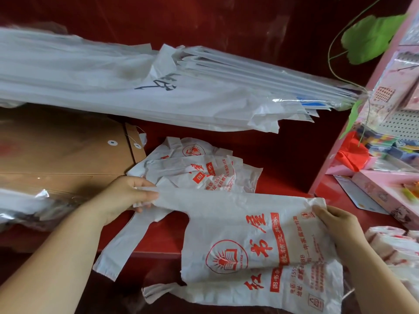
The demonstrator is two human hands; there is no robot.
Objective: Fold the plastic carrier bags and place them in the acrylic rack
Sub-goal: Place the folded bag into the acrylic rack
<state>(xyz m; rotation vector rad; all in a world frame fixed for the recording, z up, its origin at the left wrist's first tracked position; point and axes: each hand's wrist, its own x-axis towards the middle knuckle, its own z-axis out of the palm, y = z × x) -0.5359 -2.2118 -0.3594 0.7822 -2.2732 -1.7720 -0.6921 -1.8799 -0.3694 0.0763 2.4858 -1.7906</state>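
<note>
Counter (290,159), red, bears all items. Clear wrapper (283,100) at the rear holds a long bundle of white sheets (90,71) lying across the width. Brown envelopes (56,152) lie stacked at left. Pink shelf (385,71) at right holds packaged stationery. Carrier bag (249,234), white with red print, is stretched at the near edge over a second printed bag (294,295). Loose bags (204,168) lie heaped just behind. Folded bags (394,245) sit far right; their container cannot be made out. Left hand (127,196) pinches one handle of the carrier bag; right hand (333,220) grips its bottom edge.
</note>
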